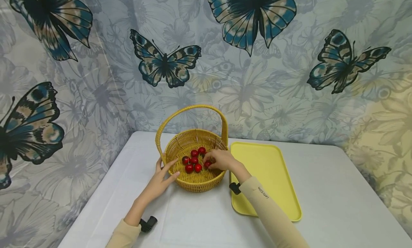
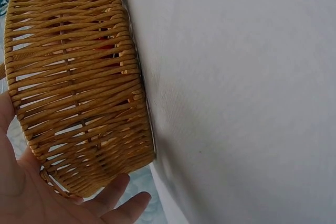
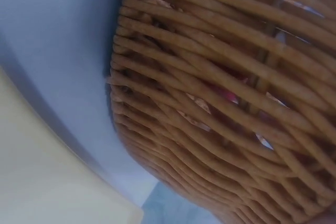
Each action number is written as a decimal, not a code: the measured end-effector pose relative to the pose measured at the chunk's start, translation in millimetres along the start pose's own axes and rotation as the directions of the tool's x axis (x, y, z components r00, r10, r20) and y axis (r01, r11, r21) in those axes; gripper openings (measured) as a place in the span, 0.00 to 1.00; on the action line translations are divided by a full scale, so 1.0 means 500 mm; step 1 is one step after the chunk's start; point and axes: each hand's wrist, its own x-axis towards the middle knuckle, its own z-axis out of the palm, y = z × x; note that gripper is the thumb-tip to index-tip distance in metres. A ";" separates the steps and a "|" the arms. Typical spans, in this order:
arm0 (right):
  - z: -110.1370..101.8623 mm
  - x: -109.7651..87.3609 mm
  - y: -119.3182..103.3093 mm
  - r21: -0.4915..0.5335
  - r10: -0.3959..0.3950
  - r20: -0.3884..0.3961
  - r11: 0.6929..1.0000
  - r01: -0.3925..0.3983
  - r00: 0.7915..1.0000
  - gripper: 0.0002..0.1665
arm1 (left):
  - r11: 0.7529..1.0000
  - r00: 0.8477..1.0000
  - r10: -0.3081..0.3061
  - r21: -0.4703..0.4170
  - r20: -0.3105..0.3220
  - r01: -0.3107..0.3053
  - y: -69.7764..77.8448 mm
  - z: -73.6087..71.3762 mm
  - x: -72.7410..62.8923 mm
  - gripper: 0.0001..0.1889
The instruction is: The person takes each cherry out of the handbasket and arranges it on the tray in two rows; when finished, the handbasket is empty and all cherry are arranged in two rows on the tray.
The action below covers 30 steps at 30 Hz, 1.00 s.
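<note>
A yellow woven basket with a tall arched handle stands on the table, holding several red cherries on its floor. My left hand holds the basket's left rim, some fingers inside the rim and others outside. In the left wrist view, this hand lies along the woven wall. My right hand reaches over the right rim, its fingers curled down at a cherry that they partly cover. Only the basket's outer wall shows in the right wrist view, so those fingertips are hidden there.
Right of the basket, a yellow tray lies flat on the white-covered table, partly under my right forearm. A butterfly-print cloth hangs behind and at the left of the table.
</note>
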 end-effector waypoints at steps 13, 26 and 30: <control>-0.010 -0.016 0.002 0.122 -0.092 -0.071 0.987 0.101 0.993 0.14 | 1.000 1.000 0.011 0.002 -0.006 -0.011 -0.006 0.004 0.003 0.30; -0.011 -0.052 -0.001 0.241 -0.058 -0.200 0.965 0.107 0.978 0.17 | 1.000 1.000 -0.019 0.003 0.007 0.019 -0.007 0.003 0.000 0.30; -0.014 -0.063 -0.004 0.261 -0.043 -0.258 0.959 0.112 0.965 0.17 | 1.000 1.000 -0.015 -0.001 0.005 0.015 -0.008 0.004 0.001 0.29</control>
